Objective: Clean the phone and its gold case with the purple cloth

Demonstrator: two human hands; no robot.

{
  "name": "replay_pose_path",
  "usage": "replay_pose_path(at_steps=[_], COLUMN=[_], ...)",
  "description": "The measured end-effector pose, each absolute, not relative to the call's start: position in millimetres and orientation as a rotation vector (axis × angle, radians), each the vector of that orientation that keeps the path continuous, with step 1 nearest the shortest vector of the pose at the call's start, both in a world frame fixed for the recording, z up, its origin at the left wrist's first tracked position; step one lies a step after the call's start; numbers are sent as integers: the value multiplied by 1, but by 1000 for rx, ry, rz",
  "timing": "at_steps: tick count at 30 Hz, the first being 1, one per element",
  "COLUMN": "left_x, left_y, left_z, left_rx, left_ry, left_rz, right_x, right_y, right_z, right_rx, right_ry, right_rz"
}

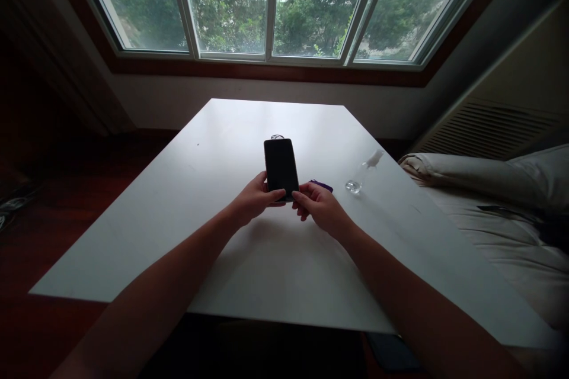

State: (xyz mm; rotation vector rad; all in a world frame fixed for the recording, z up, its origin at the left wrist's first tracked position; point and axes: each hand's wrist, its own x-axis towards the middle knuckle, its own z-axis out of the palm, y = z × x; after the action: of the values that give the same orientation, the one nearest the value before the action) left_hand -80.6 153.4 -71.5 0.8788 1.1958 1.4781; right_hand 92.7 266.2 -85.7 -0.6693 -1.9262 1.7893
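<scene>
A smartphone (281, 167) with a dark screen is held up over the white table, its screen toward me. My left hand (255, 196) grips its lower left side, thumb across the bottom of the front. At the lower right corner, my right hand (320, 206) pinches the phone's edge between thumb and fingers. Behind that hand, a purple item (322, 185) lies on the table, partly hidden; I cannot tell its kind. A coiled cable (277, 137) peeks out past the phone's top edge.
A clear spray bottle (363, 173) lies on its side on the white table (275, 284), right of my hands. Beyond the table's right edge is a bed-like padded surface with a rolled cushion (471, 180). A window (269, 6) spans the far wall.
</scene>
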Motion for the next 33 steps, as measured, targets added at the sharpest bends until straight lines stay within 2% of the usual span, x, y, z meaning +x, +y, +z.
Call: replay_pose_path(at_steps=[3,8,11,17,25,33], left_x=[-85,-84,-79,-71,-67,-90], left_y=[149,142,140,141,154,166], left_z=[-66,-62,-62,-65,-65,-90], left_rx=[902,1021,1033,952,859,856], left_ry=[1238,1208,1203,1267,1574,1907], left_rz=[1373,1098,1011,1035,1307,1271], right_x=[94,96,100,103,89,89], right_y=[270,285,295,295,278,275], right_z=[-83,-79,-79,-80,-92,-107], right_rx=[-611,-667,-755,-801,-696,-778], right_ry=[-1980,-1608,-1518,-1715,-1771,-2064], right_rz=[1750,1721,1565,1184,1578,1575])
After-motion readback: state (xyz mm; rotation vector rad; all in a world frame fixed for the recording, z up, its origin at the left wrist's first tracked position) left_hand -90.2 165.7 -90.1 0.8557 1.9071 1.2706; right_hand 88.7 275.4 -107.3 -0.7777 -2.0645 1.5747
